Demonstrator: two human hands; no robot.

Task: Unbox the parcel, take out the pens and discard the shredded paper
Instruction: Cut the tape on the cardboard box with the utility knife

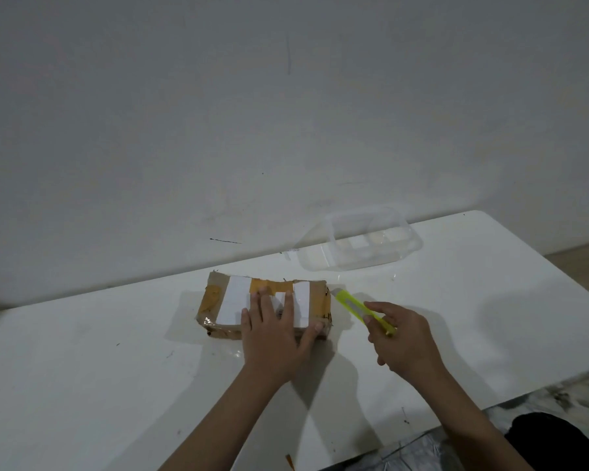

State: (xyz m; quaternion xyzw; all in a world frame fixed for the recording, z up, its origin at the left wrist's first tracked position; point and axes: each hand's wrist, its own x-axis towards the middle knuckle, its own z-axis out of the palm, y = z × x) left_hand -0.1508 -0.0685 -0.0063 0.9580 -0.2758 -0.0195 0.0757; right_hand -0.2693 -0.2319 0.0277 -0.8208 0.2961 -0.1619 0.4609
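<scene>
1. Parcel point(252, 305): a brown cardboard box wrapped in tan tape, bearing a white label. It lies flat on the table near the far edge, left of the table's middle, with its long axis running left to right, roughly parallel to that far edge. It appears to be sealed; no flap is raised.
2. Left hand point(274, 338): rests palm down on top of the parcel over its right half, fingers point(262, 300) straight and spread, thumb at the near right corner of the box. It presses and curls round nothing.
3. Right hand point(402, 338): just beside the parcel's right end, fingers curled round a yellow-green utility knife point(361, 309).
4. Key relation: the knife points away and leftward, its tip close to the far right corner of the parcel, whether touching cannot be told. The tape seam along the box top lies to the left of the tip, in line with the long axis, so a cut would likely run leftward toward the pressing hand; that hand sits in the probable path.
5. Clear plastic container point(361, 243): at the far edge, right of the parcel and well apart from it, lid not visible.
6. Table point(116, 385): white, glossy, with small dark specks.
7. Room: plain pale wall with scuff marks behind the table; patterned floor by the near right corner.
</scene>
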